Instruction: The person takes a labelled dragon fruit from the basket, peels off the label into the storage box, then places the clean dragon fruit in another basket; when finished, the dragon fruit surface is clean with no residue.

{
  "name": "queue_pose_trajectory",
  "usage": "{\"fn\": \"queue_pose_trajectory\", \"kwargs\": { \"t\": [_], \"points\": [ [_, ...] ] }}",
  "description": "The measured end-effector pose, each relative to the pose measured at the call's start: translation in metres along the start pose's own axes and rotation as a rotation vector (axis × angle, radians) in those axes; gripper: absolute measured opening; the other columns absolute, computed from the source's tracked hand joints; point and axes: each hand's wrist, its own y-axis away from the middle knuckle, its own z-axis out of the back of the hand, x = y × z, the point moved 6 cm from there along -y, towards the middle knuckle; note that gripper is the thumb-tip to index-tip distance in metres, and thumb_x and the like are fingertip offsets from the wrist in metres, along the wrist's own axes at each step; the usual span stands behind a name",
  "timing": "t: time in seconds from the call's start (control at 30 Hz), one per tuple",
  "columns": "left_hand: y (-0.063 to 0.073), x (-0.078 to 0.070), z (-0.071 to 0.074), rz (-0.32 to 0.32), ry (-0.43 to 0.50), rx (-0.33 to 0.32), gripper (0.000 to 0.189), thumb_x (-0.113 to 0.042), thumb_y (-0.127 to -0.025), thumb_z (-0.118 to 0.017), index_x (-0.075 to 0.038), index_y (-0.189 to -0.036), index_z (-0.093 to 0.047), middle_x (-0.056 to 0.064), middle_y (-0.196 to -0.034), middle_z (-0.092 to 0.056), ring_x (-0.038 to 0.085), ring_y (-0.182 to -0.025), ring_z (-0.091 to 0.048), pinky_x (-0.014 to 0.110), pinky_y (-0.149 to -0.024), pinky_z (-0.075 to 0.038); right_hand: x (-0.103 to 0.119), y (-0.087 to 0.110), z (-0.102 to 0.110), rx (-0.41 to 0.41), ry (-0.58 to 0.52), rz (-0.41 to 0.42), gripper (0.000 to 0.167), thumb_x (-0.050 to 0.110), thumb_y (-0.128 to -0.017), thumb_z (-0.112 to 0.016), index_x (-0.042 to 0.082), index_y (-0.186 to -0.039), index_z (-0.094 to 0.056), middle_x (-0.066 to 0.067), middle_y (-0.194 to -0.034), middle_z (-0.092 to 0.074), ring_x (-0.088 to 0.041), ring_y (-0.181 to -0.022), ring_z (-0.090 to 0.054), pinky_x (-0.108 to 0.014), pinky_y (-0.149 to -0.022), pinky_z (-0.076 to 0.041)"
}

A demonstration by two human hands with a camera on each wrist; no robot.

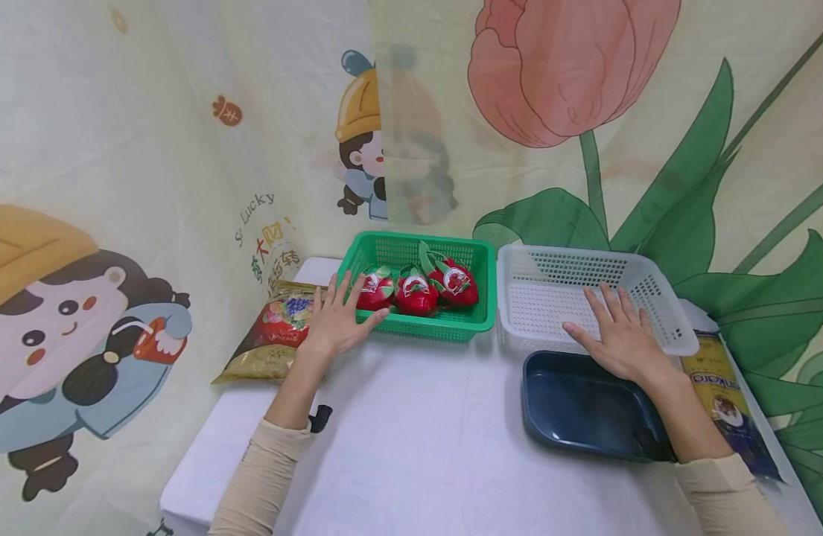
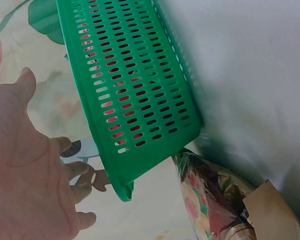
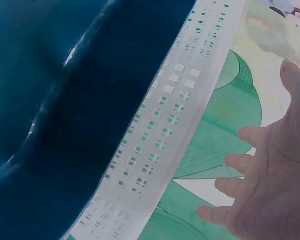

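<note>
My left hand [image 1: 337,321] is spread flat above the front left corner of a green plastic basket [image 1: 445,328], palm down and holding nothing. Inside the basket lie several red, round fruit-like items [image 1: 416,292] with green leaves and white labels. The left wrist view shows that hand's palm beside the slotted basket wall [image 2: 135,95]. My right hand [image 1: 622,339], fingers also spread, hovers over the front of a white plastic basket [image 1: 538,305] and the back rim of a dark blue tub [image 1: 579,417]. In the right wrist view its palm [image 3: 270,165] faces the camera with nothing in it.
A shiny red and gold bag [image 1: 270,339] leans at the left of the green basket. Another gold and dark blue packet [image 1: 726,402] lies at the right edge of the white table [image 1: 438,447]. Printed curtains [image 1: 284,134] hang behind and on both sides.
</note>
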Motion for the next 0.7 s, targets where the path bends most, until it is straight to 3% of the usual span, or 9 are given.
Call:
{"fn": "queue_pose_trajectory", "kwargs": {
  "t": [0.3, 0.7],
  "points": [
    [0.001, -0.002, 0.003, 0.002, 0.003, 0.002, 0.096, -0.076, -0.099, -0.04, -0.019, -0.169, -0.01, 0.015, -0.175, -0.004, 0.039, -0.16, 0.008, 0.062, -0.126, 0.01, 0.0, 0.0, 0.002, -0.005, 0.004, 0.004, 0.094, 0.065, -0.105, -0.042, 0.005, -0.167, -0.004, -0.029, -0.17, 0.008, -0.052, -0.154, 0.014, -0.084, -0.113, 0.0],
    [0.003, 0.001, 0.012, 0.004, 0.001, -0.027, 0.096, -0.076, -0.099, -0.039, -0.017, -0.169, -0.011, 0.015, -0.175, -0.006, 0.039, -0.16, 0.006, 0.065, -0.126, 0.001, 0.005, -0.008, 0.005, 0.014, 0.004, 0.007, 0.093, 0.066, -0.105, -0.04, 0.007, -0.167, -0.003, -0.026, -0.17, 0.013, -0.05, -0.154, 0.018, -0.084, -0.113, 0.0]
  ]
}}
